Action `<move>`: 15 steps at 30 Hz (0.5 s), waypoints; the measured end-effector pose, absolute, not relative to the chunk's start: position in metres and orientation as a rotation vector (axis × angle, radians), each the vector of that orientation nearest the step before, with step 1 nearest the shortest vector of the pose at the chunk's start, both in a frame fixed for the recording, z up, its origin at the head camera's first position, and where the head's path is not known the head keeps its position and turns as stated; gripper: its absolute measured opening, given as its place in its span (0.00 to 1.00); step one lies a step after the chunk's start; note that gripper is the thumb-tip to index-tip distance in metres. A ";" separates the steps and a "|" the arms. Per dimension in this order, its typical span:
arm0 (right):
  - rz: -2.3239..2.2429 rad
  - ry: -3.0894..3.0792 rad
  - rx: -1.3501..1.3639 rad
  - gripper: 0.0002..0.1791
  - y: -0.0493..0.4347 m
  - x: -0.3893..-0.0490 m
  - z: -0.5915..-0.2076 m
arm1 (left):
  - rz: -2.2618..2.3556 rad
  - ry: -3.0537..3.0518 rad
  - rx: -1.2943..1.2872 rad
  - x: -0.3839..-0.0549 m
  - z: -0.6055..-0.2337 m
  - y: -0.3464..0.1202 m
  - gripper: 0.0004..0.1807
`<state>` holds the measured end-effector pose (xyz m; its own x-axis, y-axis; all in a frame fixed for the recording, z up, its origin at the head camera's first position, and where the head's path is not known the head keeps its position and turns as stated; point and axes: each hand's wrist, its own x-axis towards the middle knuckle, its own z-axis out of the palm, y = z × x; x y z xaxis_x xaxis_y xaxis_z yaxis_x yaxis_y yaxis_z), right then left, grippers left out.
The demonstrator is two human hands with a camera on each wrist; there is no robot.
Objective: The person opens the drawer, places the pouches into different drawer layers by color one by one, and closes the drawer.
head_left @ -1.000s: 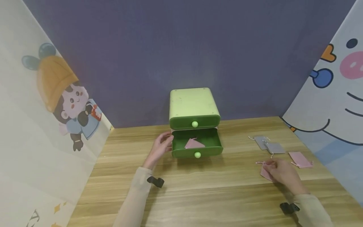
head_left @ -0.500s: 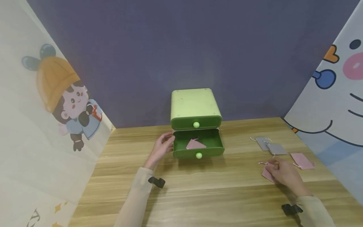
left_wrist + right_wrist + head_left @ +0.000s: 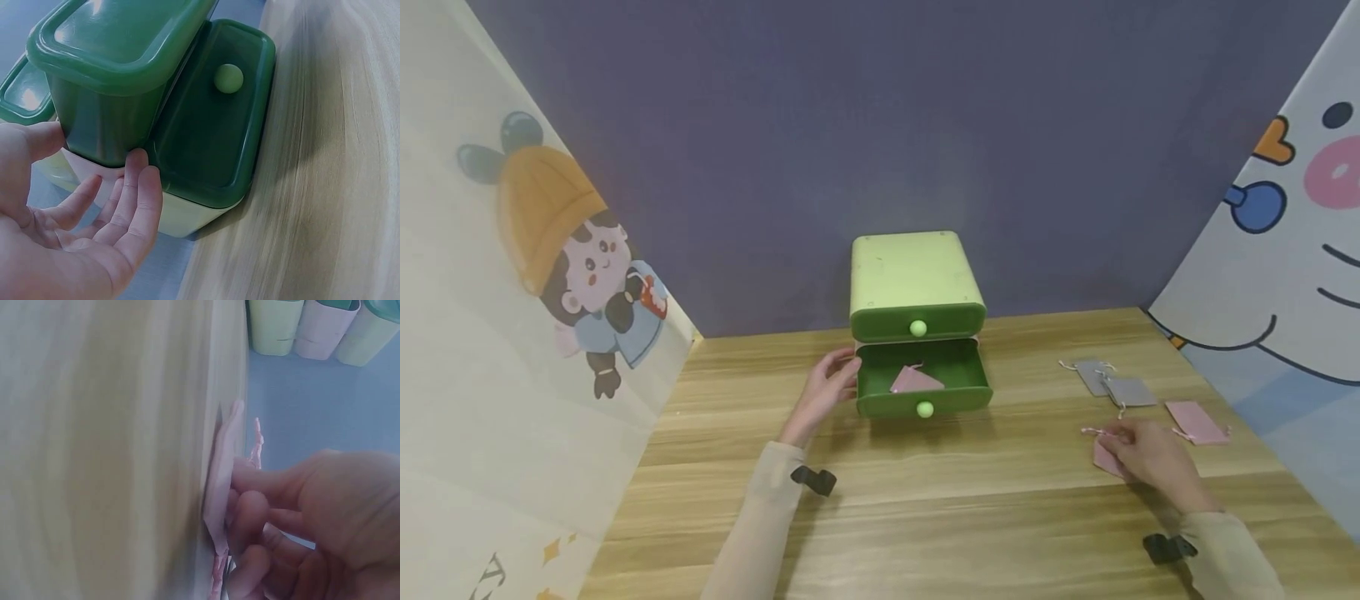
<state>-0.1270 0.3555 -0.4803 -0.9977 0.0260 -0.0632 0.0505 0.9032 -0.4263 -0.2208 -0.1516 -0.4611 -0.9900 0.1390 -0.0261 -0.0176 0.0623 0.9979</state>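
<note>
My right hand pinches a pink drawstring pouch at the right of the table. In the right wrist view this pouch stands slightly tilted against the wood, its cords hanging out at both ends. My left hand is beside a green drawer cabinet, at the left side of its pulled-out drawer. Seen from the left wrist, the fingers are loosely bent and touch the drawer's side. Another pink pouch lies inside that drawer.
Two grey pouches overlap at the right rear of the wooden table. A further pink pouch lies right of my right hand. A dark wall rises behind the cabinet, and printed side panels stand left and right.
The pink pouch under my right hand shows slightly less of itself now. My left hand and the drawer keep their places; the view shifts slightly.
</note>
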 end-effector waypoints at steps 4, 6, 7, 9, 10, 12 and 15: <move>-0.662 3.048 0.045 0.24 0.353 -0.127 -0.481 | 2.065 2.205 0.123 -0.220 -0.461 -0.151 0.33; -0.683 3.066 0.031 0.24 0.350 -0.127 -0.481 | 2.063 2.208 0.120 -0.220 -0.461 -0.151 0.33; -0.696 3.075 0.022 0.25 0.349 -0.127 -0.480 | 2.065 2.209 0.120 -0.220 -0.460 -0.151 0.33; -0.726 3.095 -0.006 0.25 0.345 -0.127 -0.477 | 2.069 2.209 0.121 -0.220 -0.460 -0.151 0.33; -0.746 3.100 -0.018 0.24 0.343 -0.126 -0.475 | 2.070 2.209 0.124 -0.220 -0.460 -0.151 0.33; -0.769 3.114 -0.044 0.24 0.338 -0.126 -0.470 | 2.070 2.213 0.126 -0.219 -0.461 -0.151 0.32; -0.791 3.143 -0.081 0.23 0.331 -0.125 -0.461 | 2.068 2.214 0.122 -0.219 -0.461 -0.152 0.32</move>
